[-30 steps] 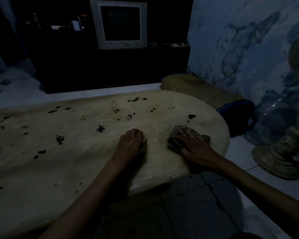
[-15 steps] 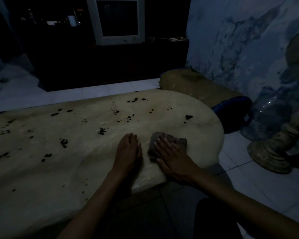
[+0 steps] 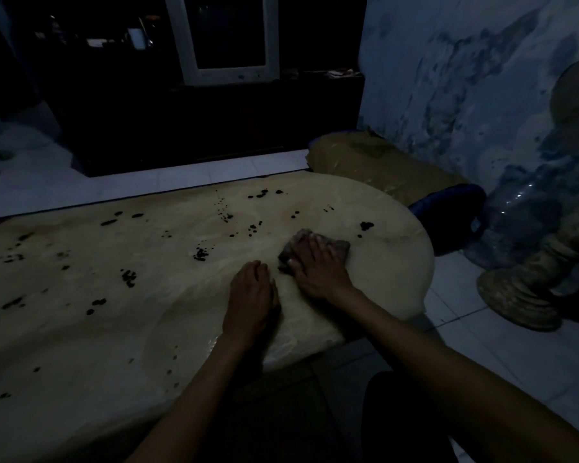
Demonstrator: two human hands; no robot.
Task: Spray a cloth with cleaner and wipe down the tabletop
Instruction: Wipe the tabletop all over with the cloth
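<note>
Dim room: stained blue wall [image 3: 465,78], pale tiled floor [image 3: 482,345], old monitor [image 3: 226,38].

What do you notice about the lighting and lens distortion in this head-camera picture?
Head view: very dim, with deep shadow over the far cabinet behind the CRT monitor; the tabletop is the brightest area, so the right hand on the cloth and the left hand read clearly; wide-angle bending curves the edges.
</note>
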